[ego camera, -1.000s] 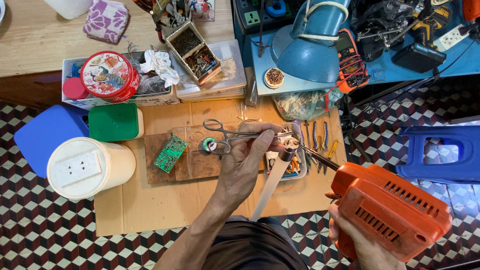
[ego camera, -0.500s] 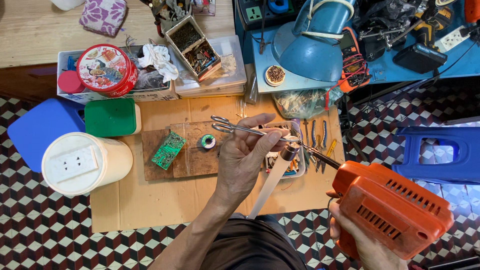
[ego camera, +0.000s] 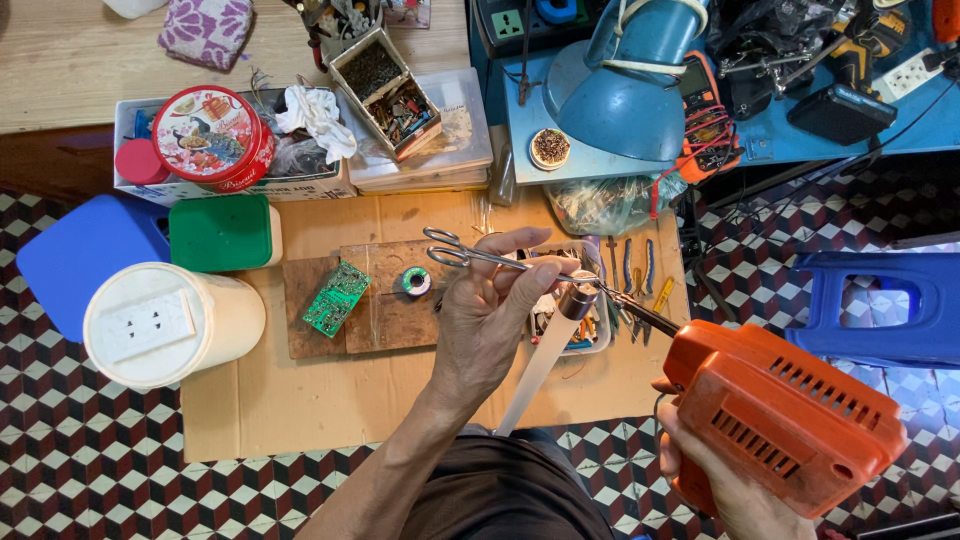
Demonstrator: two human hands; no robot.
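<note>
The orange soldering gun (ego camera: 785, 415) is the largest thing in hand: the right hand (ego camera: 725, 480) has its grip closed around the handle from below, and the thin dark tip reaches up and left toward the other grip. The left hand (ego camera: 490, 315) holds its grip pressed together on a pair of metal forceps (ego camera: 500, 258), thumb and fingers pinching the shafts; the ring handles stick out to the left of this grip and the jaws run to the right, where they meet the tip of the gun. Just below this grip a long white strip (ego camera: 540, 365) slants down toward the body, with a small metal cap at its upper end; I cannot tell which fingers hold it. Under both grips lies a sheet of cardboard (ego camera: 300, 400) on the tiled floor. To the left of the left grip, a wooden board (ego camera: 375, 315) carries a green circuit board (ego camera: 336, 298) and a small spool of solder (ego camera: 416, 281). Behind the left grip a clear tray (ego camera: 590, 335) with small tools is partly hidden.
</note>
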